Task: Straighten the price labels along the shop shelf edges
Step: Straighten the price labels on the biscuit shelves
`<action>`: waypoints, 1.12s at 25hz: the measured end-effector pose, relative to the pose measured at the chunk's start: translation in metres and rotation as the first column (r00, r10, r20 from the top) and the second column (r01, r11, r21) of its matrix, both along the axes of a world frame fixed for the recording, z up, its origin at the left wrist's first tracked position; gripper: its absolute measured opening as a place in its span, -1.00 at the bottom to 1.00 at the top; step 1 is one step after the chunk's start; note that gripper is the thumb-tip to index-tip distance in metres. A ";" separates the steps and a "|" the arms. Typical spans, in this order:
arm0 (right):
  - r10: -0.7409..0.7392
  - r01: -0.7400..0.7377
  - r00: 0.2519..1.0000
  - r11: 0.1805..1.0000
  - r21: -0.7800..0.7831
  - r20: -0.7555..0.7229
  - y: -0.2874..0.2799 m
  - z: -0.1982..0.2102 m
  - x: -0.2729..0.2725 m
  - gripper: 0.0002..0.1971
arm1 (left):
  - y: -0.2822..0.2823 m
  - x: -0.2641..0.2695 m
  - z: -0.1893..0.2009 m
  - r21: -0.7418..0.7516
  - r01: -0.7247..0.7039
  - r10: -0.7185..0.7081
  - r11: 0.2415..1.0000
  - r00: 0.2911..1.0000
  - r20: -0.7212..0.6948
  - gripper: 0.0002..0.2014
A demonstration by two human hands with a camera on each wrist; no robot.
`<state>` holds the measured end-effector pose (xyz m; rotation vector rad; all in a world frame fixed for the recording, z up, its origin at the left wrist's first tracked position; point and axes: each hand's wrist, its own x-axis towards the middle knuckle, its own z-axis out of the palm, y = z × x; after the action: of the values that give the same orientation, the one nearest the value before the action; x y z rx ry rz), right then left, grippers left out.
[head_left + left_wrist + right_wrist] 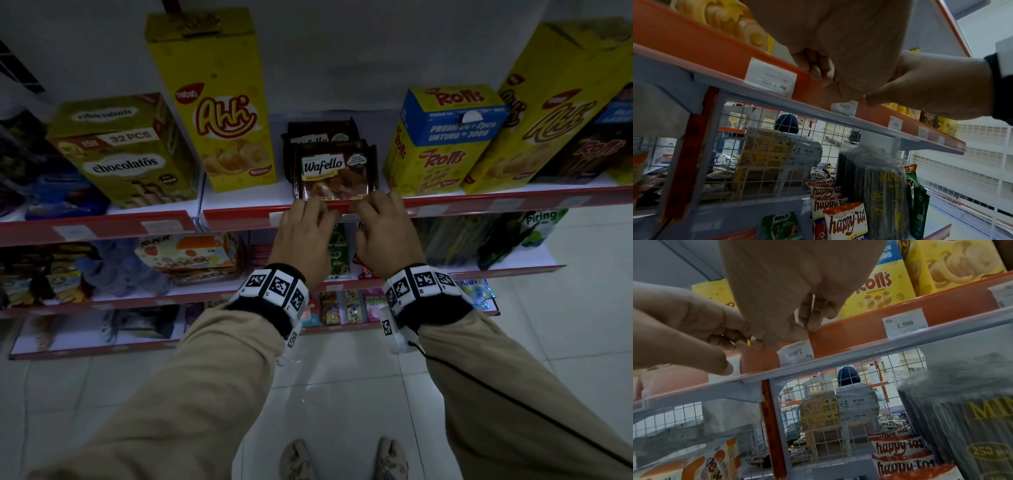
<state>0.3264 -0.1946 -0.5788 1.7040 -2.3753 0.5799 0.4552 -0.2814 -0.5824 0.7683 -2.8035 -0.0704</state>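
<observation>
The red shelf edge strip runs below the Wafello pack. My left hand curls its fingers over the strip's top edge, with the thumb under it. An upside-down "Rp 2.000" price label sits just left of that hand. My right hand is close beside it, and its thumb and fingers pinch the curled top of another upside-down "2.000" label between the two hands. A "1.500" label sits upright further right.
Tall Ahh, Chocolatos and Rolls boxes stand on the shelf right behind the strip. Lower shelves hold Milo and Happy Tos packs. A wire grid backs the shelf. White tiled floor lies below.
</observation>
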 end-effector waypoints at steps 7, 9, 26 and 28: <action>-0.038 0.033 0.998 0.994 0.102 0.053 -0.009 0.008 -0.004 -0.82 | -0.006 0.001 0.002 0.021 0.024 -0.023 1.000 0.999 -0.030 -0.51; -0.034 0.024 0.995 0.994 0.106 0.098 -0.009 0.011 -0.009 -0.83 | -0.007 0.001 0.003 0.046 0.032 -0.029 0.998 0.997 -0.065 -0.51; -0.002 0.181 0.767 0.960 -0.213 0.642 -0.011 0.019 -0.021 -0.83 | -0.015 0.001 0.003 0.264 0.067 0.024 0.962 0.945 -0.327 -0.72; 0.039 0.255 0.580 0.940 -0.227 0.814 -0.012 0.015 -0.013 -0.80 | -0.016 0.000 0.003 0.294 0.064 0.047 0.954 0.933 -0.356 -0.71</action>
<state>0.3138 -0.2070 -0.5639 1.2451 -2.6294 1.9751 0.4555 -0.2969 -0.5797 0.7200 -2.4704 -0.5928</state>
